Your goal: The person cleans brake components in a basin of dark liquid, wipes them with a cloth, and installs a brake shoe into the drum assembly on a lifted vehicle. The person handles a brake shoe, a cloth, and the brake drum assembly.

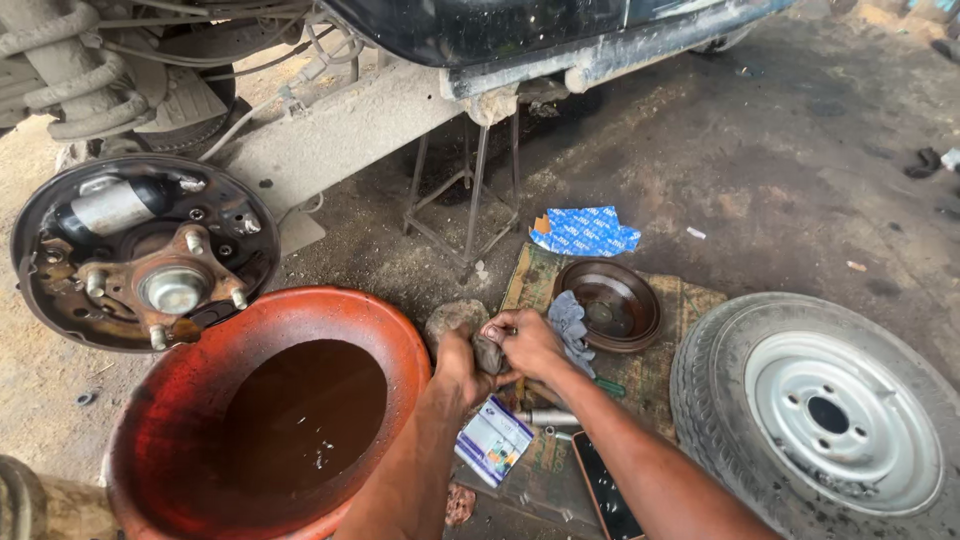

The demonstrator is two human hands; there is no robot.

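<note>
My left hand [458, 362] and my right hand [527, 340] meet just right of a large orange basin [395, 330] filled with dark brown liquid. Between them they grip a small, dirty greyish part [488, 352]; its exact shape is hidden by my fingers. A grey rag [568, 318] lies just right of my right hand. Beyond it rests a rusty brake drum [610, 303], open side up, on a piece of cardboard [690, 300].
A bare wheel hub with brake backing plate [140, 262] sits at left under the raised vehicle, which rests on a metal stand [470, 195]. A removed wheel [825, 410] lies at right. A small carton [492, 438], a phone [605, 490] and a blue packet [583, 231] lie on the ground.
</note>
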